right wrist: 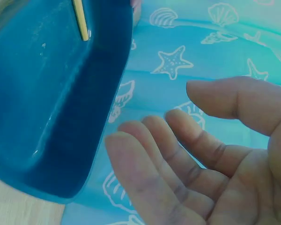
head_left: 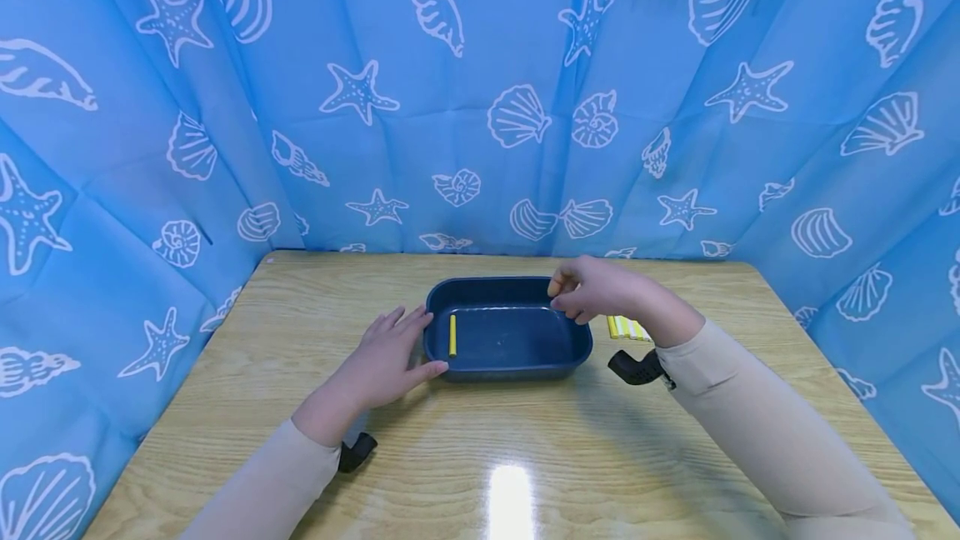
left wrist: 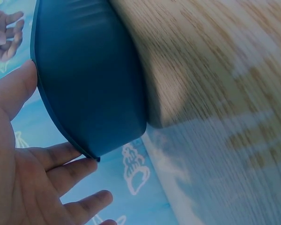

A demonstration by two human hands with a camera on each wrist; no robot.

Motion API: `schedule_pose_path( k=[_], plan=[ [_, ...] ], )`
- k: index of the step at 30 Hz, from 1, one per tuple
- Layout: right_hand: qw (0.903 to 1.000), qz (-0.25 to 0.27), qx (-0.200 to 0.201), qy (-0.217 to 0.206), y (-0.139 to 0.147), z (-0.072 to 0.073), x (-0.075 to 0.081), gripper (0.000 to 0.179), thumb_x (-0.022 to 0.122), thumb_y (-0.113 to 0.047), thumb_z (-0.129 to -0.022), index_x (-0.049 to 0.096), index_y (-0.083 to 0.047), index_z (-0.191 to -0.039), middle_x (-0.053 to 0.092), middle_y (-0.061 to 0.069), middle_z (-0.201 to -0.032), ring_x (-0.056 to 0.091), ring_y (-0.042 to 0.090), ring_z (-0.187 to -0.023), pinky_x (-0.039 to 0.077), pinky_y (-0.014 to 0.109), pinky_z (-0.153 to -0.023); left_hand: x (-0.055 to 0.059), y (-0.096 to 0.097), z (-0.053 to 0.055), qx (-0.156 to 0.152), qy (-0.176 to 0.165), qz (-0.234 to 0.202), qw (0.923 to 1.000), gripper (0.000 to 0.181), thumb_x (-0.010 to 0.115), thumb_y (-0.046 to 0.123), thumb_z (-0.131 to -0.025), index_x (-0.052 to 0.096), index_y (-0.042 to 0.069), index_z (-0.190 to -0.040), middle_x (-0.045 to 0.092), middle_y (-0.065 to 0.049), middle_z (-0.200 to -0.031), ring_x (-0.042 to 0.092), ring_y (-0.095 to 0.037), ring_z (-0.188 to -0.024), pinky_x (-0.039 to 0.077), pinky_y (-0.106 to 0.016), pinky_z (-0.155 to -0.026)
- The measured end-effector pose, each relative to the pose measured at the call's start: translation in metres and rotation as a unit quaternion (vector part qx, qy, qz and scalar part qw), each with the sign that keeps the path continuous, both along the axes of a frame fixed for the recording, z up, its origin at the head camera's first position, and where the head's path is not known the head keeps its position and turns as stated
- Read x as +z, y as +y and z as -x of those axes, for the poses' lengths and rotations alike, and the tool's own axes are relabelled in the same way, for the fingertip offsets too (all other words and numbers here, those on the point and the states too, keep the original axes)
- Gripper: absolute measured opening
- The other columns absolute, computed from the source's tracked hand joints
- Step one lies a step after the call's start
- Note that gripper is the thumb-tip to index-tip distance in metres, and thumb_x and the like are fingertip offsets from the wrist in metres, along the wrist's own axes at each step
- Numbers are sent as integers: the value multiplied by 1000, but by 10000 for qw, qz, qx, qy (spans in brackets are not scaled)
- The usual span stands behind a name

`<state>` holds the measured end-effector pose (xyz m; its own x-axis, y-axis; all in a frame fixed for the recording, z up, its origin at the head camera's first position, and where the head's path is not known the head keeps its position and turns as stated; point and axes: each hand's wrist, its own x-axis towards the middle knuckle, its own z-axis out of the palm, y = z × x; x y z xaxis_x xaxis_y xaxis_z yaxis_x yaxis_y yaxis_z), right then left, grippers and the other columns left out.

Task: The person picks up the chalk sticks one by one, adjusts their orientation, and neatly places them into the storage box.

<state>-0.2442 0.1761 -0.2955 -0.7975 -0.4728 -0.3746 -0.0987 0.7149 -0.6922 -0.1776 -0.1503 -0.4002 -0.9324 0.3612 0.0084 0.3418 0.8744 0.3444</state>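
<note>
Here's the left hand (head_left: 381, 363) at the left end of the blue tray (head_left: 517, 374), fingers spread and thumb well apart, fingertips touching the rim without wrapping round it; over at the far right corner, the right hand (head_left: 600, 287) hangs above the rim, fingers half curled, thumb clear of them, nothing in its hold; one yellow stick (head_left: 453, 336) lies inside the tray near its left end, running front to back; more yellow and white sticks (head_left: 621, 327) lie side by side on the table (head_left: 450, 457), just right of the tray, partly hidden by the right arm! Good technique here, I'd judge, means a light left touch, enough to steady without tipping; the right hand should clear the rim before dropping to the sticks, pinch just one near its middle, and lay it down gently, since a round stick could roll.
</note>
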Motion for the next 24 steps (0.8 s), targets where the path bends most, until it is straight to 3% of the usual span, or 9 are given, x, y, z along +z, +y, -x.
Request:
schedule_pose_path(
  k=[8, 18, 24],
  plan=[
    [9977, 193, -148, 631, 16, -13, -11, 21, 61, -9, -98, 60, 4, -115, 63, 15, -105, 67, 36, -94, 60, 43, -78, -3, -1, 1, -26, 39, -10, 10000, 84, 63, 56, -94, 37, 5, -155, 31, -15, -161, 20, -44, -149, 15, -63, -118],
    [9939, 335, -348, 988, 36, -29, -21, 26, 62, -13, -99, 59, 7, -117, 60, 13, -101, 67, 21, -81, 60, 41, -74, -5, -1, 1, -36, 32, -73, 10000, 83, 63, 55, -94, 36, 6, -155, 30, -15, -162, 20, -43, -149, 15, -62, -119],
    [9900, 357, -643, 1207, 49, -34, -25, 25, 61, -14, -99, 60, 5, -115, 61, 14, -100, 67, 21, -77, 60, 40, -73, -5, -2, 2, -20, 49, -46, 10000, 84, 63, 57, -93, 36, 6, -155, 31, -14, -161, 21, -43, -149, 15, -61, -119]
  ],
)
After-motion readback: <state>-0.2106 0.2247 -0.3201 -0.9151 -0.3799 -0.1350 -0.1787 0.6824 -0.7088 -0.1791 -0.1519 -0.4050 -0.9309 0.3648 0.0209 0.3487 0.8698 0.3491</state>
